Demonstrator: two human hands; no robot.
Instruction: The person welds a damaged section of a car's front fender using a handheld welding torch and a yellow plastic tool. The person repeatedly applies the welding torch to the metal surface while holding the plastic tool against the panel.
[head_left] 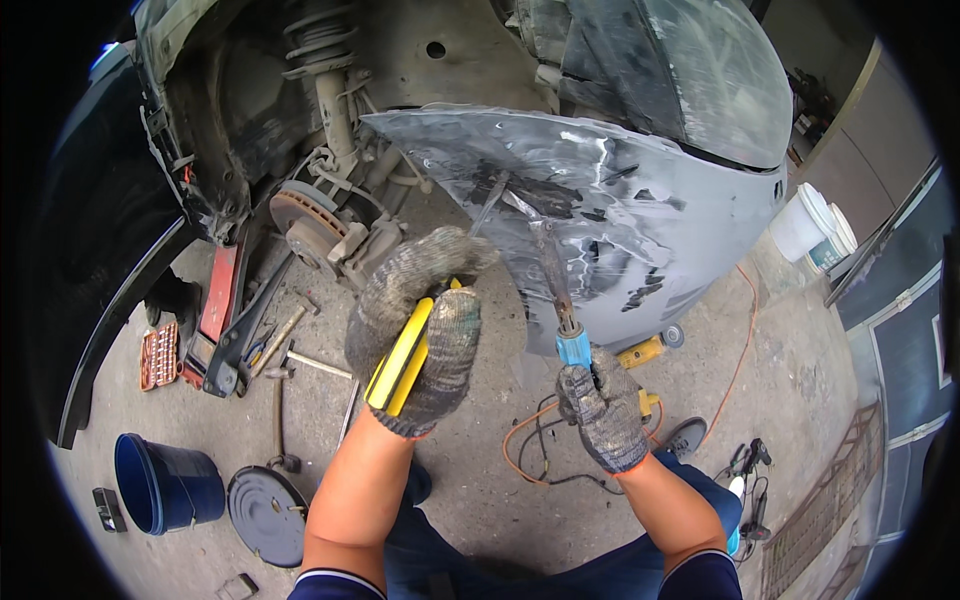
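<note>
My left hand (425, 325), in a grey knit glove, is closed around a yellow-handled tool (400, 350) that looks like pliers. From beyond that hand, a narrow grey strip (489, 204) slants up to the bumper; I cannot tell whether it is part of the tool. In my gloved right hand (604, 408) is a hot-air welding gun (553, 275) with a blue collar and long metal tube. Its bent nozzle is at a dark, rough patch on the grey car bumper (690, 225). The bumper shows white streaks and black scrapes.
At left are a brake disc (305, 222), red jack (219, 290), socket set (159, 357), hammers, blue bucket (170, 483) and round black lid (267, 515). A yellow grinder (645, 350) and orange cord (742, 350) lie right of centre. White buckets (802, 222) stand far right.
</note>
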